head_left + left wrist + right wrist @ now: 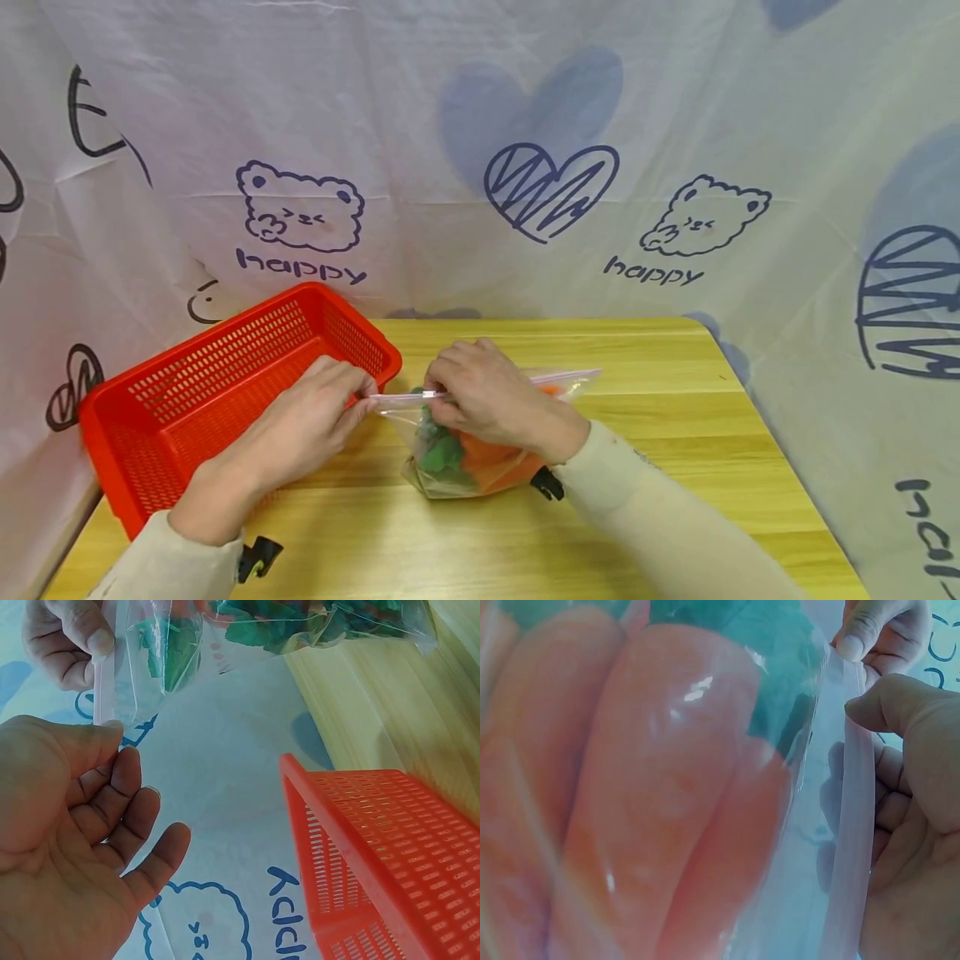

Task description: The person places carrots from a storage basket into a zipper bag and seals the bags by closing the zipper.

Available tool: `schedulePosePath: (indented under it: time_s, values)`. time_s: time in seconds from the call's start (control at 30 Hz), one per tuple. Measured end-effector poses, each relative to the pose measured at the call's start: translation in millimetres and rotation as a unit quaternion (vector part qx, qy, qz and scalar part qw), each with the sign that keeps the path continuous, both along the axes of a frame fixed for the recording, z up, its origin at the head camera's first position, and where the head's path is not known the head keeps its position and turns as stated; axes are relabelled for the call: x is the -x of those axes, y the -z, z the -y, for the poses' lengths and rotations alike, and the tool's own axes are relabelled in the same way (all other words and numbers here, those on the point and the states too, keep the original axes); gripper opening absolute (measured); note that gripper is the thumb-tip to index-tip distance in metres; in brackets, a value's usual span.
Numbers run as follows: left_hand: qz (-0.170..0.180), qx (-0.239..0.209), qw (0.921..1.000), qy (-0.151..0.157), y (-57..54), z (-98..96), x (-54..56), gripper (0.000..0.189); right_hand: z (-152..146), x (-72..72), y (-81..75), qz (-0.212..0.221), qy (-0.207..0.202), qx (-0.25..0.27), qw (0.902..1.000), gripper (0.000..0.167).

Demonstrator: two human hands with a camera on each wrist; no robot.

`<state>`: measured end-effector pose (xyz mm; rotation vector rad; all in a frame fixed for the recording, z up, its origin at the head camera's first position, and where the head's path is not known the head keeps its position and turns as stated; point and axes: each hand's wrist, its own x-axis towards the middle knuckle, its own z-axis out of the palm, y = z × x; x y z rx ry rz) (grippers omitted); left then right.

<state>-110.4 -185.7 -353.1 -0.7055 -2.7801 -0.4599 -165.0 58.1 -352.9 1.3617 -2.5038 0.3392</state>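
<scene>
A clear zip bag hangs by its top strip low over the table, with orange carrots and their green tops inside. Thumb and fingertips of my left hand pinch the left end of the zip strip. Just to the right, my right hand pinches the same strip near a small white slider, thumb on the near side and fingers behind the film. In the head view this hand covers part of the bag's middle. The strip's right end sticks out past it.
A red perforated plastic basket stands on the left of the wooden table, close beside my left forearm. A white cloth printed with hearts and bears hangs behind the table. Black straps show at the wrists.
</scene>
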Motion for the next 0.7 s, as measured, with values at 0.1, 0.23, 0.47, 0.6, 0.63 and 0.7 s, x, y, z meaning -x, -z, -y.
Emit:
schedulePosePath:
  time_s: [0.1, 0.23, 0.47, 0.6, 0.63, 0.7]
  values:
    - [-0.002, 0.0, 1.0, -0.001, -0.5, -0.5, 0.3, 0.007, -3, 0.9, -0.8, 0.007, -0.001, -0.001, 1.0, 0.01]
    - [-0.005, -0.001, 1.0, 0.0, -0.9, -1.0, 0.7, 0.006, -9, 2.1, -1.1, 0.008, -0.004, 0.001, 1.0, 0.01]
    - [-0.026, 0.001, 0.9997, 0.004, -1.6, -1.8, 1.7, 0.008, -18, 5.5, -0.4, -0.015, -0.016, 0.012, 0.9997, 0.008]
    - [-0.031, 0.003, 0.9995, -0.001, -3.1, -3.8, 1.9, 0.009, -23, 6.4, -0.1, -0.019, -0.021, 0.026, 0.9993, 0.005]
    - [-0.032, 0.003, 0.9995, -0.003, -3.6, -4.5, 1.9, 0.009, -24, 6.4, -0.3, -0.02, -0.021, 0.03, 0.9991, 0.004]
    - [-0.032, 0.002, 0.9994, -0.008, -4.8, -6.3, 1.8, 0.009, -27, 6.2, -0.8, -0.022, -0.021, 0.036, 0.9989, 0.004]
